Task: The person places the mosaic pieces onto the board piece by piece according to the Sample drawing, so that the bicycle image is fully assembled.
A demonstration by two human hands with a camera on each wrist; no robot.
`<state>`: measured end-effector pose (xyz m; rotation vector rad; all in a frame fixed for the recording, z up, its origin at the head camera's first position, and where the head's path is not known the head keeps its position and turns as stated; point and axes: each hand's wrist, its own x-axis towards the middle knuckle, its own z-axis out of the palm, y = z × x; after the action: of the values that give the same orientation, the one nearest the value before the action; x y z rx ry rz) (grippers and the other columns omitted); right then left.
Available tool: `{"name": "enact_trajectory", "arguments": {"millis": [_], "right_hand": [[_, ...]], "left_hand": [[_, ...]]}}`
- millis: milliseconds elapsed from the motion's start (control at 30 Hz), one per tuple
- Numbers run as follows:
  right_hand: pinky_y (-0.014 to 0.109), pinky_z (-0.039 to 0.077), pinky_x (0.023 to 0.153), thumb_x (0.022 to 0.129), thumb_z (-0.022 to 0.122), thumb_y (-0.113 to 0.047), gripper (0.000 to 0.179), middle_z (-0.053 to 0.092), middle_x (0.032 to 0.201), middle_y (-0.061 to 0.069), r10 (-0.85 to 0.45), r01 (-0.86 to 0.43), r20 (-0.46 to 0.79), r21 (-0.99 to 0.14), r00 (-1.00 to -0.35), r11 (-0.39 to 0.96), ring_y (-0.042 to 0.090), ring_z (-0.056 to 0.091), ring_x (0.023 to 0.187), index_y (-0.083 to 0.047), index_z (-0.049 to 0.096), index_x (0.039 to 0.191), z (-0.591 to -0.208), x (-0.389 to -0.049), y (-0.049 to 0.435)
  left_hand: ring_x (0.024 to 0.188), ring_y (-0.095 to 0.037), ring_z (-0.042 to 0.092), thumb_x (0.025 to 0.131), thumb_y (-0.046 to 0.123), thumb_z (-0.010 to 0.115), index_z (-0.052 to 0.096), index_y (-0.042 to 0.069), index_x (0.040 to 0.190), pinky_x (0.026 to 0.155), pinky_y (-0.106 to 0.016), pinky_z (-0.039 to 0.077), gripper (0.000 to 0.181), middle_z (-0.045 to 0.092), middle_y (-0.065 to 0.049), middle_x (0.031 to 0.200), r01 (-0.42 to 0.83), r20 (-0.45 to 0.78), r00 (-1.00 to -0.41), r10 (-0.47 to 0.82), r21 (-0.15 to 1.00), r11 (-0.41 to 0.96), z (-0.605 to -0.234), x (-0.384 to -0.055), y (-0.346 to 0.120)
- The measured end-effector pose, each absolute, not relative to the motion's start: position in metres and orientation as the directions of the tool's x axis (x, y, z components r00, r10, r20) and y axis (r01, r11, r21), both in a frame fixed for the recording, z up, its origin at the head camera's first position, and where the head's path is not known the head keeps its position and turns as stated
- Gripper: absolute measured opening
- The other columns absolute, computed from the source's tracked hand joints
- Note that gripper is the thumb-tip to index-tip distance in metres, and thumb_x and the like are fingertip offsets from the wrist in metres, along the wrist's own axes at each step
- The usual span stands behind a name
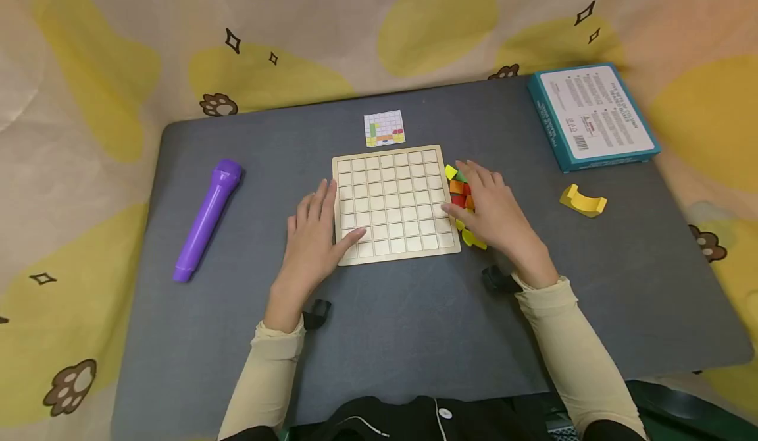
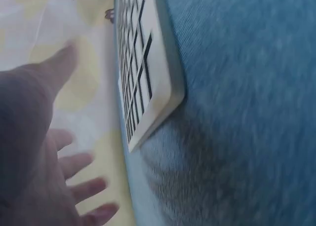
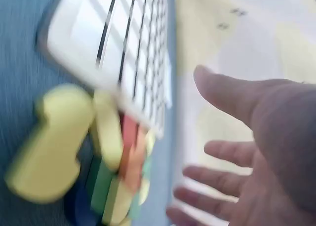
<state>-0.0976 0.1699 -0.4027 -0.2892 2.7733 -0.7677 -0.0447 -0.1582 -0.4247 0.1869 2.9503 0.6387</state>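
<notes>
I'm watching the left hand point(image 1: 312, 233) hovering over the left edge of the gridded wooden board point(image 1: 393, 205), while the right hand point(image 1: 496, 212) is hovering above the coloured blocks point(image 1: 457, 187) lying along the board's right edge. The two hands are hanging well apart, fingers extended and holding nothing, and a small card point(image 1: 385, 129) is lying just beyond the board's far edge.

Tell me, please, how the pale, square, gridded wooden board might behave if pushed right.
The pale wooden board looks stiff, given its straight edges. Lying flat on the dark grey tabletop, it should slide rather than tip. It would probably shove the small, mixed-colour blocks beside its right edge.
</notes>
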Motion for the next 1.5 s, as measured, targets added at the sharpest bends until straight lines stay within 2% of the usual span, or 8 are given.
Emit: {"name": "enact_trajectory", "arguments": {"millis": [67, 167, 367, 567, 700, 900, 1133, 1500], "right_hand": [[0.067, 0.036, 0.118, 0.101, 0.074, -0.031, 0.076, 0.038, 0.167, 0.023, -0.244, -0.106, -0.174, -0.565, -0.954, 0.818, 0.045, 0.038, 0.145, -0.006, 0.037, 0.164, -0.406, -0.109, 0.177], [0.061, 0.044, 0.109, 0.103, 0.072, -0.021, 0.058, 0.053, 0.150, 0.025, -0.217, -0.084, -0.151, -0.604, -0.965, 0.792, 0.041, 0.047, 0.129, -0.001, 0.053, 0.153, -0.414, -0.126, 0.185], [0.055, 0.047, 0.094, 0.103, 0.069, -0.010, 0.032, 0.064, 0.129, 0.025, -0.197, -0.105, -0.081, -0.619, -0.977, 0.778, 0.040, 0.052, 0.110, 0.003, 0.071, 0.132, -0.426, -0.149, 0.190], [0.053, 0.051, 0.095, 0.103, 0.069, -0.008, 0.025, 0.064, 0.123, 0.023, -0.177, -0.054, -0.137, -0.625, -0.975, 0.779, 0.039, 0.056, 0.109, 0.003, 0.072, 0.125, -0.430, -0.158, 0.184], [0.047, 0.053, 0.086, 0.103, 0.068, -0.007, 0.020, 0.064, 0.114, 0.023, -0.149, -0.006, -0.167, -0.647, -0.975, 0.762, 0.037, 0.058, 0.100, 0.003, 0.070, 0.120, -0.426, -0.158, 0.179], [0.040, 0.045, 0.072, 0.099, 0.074, -0.008, 0.013, 0.066, 0.098, 0.020, -0.135, -0.053, -0.066, -0.688, -0.989, 0.724, 0.033, 0.056, 0.084, 0.002, 0.070, 0.107, -0.416, -0.158, 0.163], [0.037, 0.038, 0.075, 0.096, 0.078, -0.009, 0.009, 0.073, 0.096, 0.017, -0.185, -0.118, -0.003, -0.762, -0.983, 0.637, 0.029, 0.051, 0.083, -0.002, 0.075, 0.101, -0.411, -0.161, 0.120], [0.032, 0.044, 0.074, 0.096, 0.078, -0.009, 0.004, 0.074, 0.088, 0.010, -0.330, -0.158, -0.061, -0.787, -0.942, 0.596, 0.022, 0.059, 0.079, -0.006, 0.079, 0.095, -0.420, -0.170, 0.051]], "left_hand": [[0.158, -0.039, 0.024, 0.095, 0.061, 0.073, 0.007, 0.022, 0.173, 0.116, -0.063, 0.026, 0.110, 0.017, -0.007, 0.179, 0.088, -0.109, -0.982, 0.158, 0.477, 0.874, -0.426, -0.046, -0.164], [0.159, -0.039, 0.022, 0.085, 0.056, 0.085, 0.010, 0.021, 0.173, 0.117, -0.062, 0.023, 0.121, 0.016, -0.003, 0.180, 0.058, -0.170, -0.970, 0.174, 0.534, 0.843, -0.429, -0.046, -0.173], [0.165, -0.038, 0.010, 0.073, 0.053, 0.096, 0.015, 0.020, 0.173, 0.118, -0.061, 0.018, 0.133, 0.011, 0.003, 0.181, 0.062, -0.231, -0.949, 0.216, 0.535, 0.843, -0.435, -0.043, -0.183], [0.165, -0.038, 0.008, 0.072, 0.051, 0.097, 0.021, 0.018, 0.172, 0.115, -0.062, 0.019, 0.129, 0.015, 0.002, 0.180, 0.089, -0.231, -0.944, 0.234, 0.505, 0.858, -0.435, -0.041, -0.182], [0.166, -0.036, 0.006, 0.073, 0.051, 0.096, 0.019, 0.018, 0.172, 0.114, -0.062, 0.019, 0.129, 0.013, 0.003, 0.180, 0.075, -0.257, -0.939, 0.227, 0.492, 0.867, -0.433, -0.041, -0.179], [0.167, -0.035, 0.003, 0.073, 0.051, 0.096, 0.016, 0.020, 0.172, 0.116, -0.061, 0.018, 0.130, 0.010, 0.005, 0.180, 0.058, -0.290, -0.931, 0.219, 0.476, 0.878, -0.432, -0.043, -0.177], [0.167, -0.034, 0.004, 0.072, 0.051, 0.096, 0.017, 0.020, 0.172, 0.115, -0.061, 0.019, 0.131, 0.011, 0.005, 0.180, 0.047, -0.298, -0.932, 0.207, 0.467, 0.883, -0.431, -0.043, -0.176], [0.167, -0.034, 0.008, 0.071, 0.053, 0.096, 0.019, 0.020, 0.172, 0.113, -0.059, 0.022, 0.131, 0.014, 0.005, 0.180, 0.039, -0.296, -0.936, 0.189, 0.447, 0.894, -0.430, -0.043, -0.175]]}}
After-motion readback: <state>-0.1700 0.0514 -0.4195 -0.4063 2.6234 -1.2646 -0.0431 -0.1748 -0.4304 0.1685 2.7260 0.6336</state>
